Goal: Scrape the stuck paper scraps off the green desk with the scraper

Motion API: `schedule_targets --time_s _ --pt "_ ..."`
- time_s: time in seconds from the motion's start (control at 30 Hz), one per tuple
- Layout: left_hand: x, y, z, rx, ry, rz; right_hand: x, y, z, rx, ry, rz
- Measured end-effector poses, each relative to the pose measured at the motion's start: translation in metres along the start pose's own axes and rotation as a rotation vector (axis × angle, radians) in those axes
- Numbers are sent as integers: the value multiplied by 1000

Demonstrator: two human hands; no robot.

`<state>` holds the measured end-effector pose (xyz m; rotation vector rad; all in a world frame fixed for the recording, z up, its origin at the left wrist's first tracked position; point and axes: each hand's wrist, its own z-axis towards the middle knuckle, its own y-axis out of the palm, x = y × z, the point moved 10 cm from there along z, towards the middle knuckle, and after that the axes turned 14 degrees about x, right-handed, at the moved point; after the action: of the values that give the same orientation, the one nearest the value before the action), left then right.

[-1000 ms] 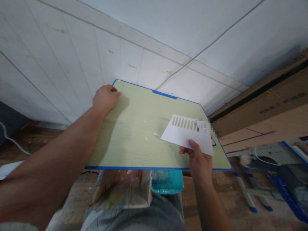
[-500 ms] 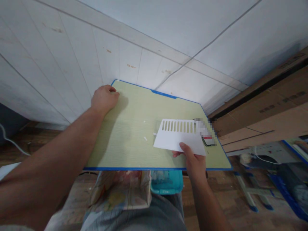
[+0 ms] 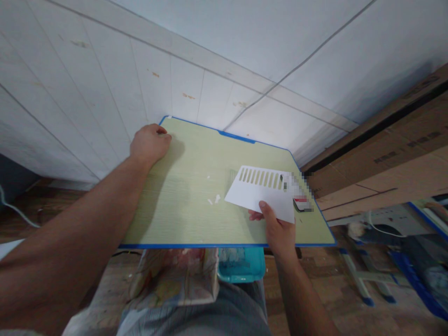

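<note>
In my right hand (image 3: pixel 278 228) is a white card (image 3: pixel 259 193) with a row of several narrow slots along its far side. The thumb lies on top and the fingers are underneath, near the card's front edge. The card is tilted above the right half of a pale green tabletop (image 3: pixel 189 210) with a blue rim. Small white scraps (image 3: pixel 217 199) lie just left of the card. My left hand (image 3: pixel 150 145) rests at the table's left edge with its fingers curled in; whether anything is inside them is hidden.
A blurred-out flat item (image 3: pixel 301 198) lies at the table's right side. Below the front edge are a turquoise bin (image 3: pixel 245 266) and a patterned bag (image 3: pixel 182 284). Cardboard boxes (image 3: pixel 378 154) stand at the right, and a white wall (image 3: pixel 217 93) rises behind.
My right hand has tilted and turned the card, with its slotted side now farther up. One white scrap shows farther from the card's left edge. My left hand stays about where it was.
</note>
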<state>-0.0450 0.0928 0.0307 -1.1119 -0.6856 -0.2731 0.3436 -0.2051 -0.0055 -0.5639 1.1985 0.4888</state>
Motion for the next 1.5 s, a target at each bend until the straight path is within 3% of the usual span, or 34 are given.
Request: schedule_targets --time_s 0.13,0.3,0.5,0.83,1.0,1.2,1.5 --pt "0 -1 0 0 -4 8 -10 6 -1 -74 -26 -20" --pt "-1 0 1 2 0 3 -17 6 5 22 1 56" --pt "-4 2 4 5 -1 -22 -10 19 -2 -103 15 23" --pt "-1 0 1 -7 4 -8 -28 19 -15 -253 -52 27" --pt "-1 1 3 -3 6 -3 -34 13 -9 -173 -65 57" --pt "-1 0 2 3 2 0 -30 21 -18 -298 -61 0" --pt "0 0 1 2 -1 -17 -26 -15 -7 -279 40 -35"
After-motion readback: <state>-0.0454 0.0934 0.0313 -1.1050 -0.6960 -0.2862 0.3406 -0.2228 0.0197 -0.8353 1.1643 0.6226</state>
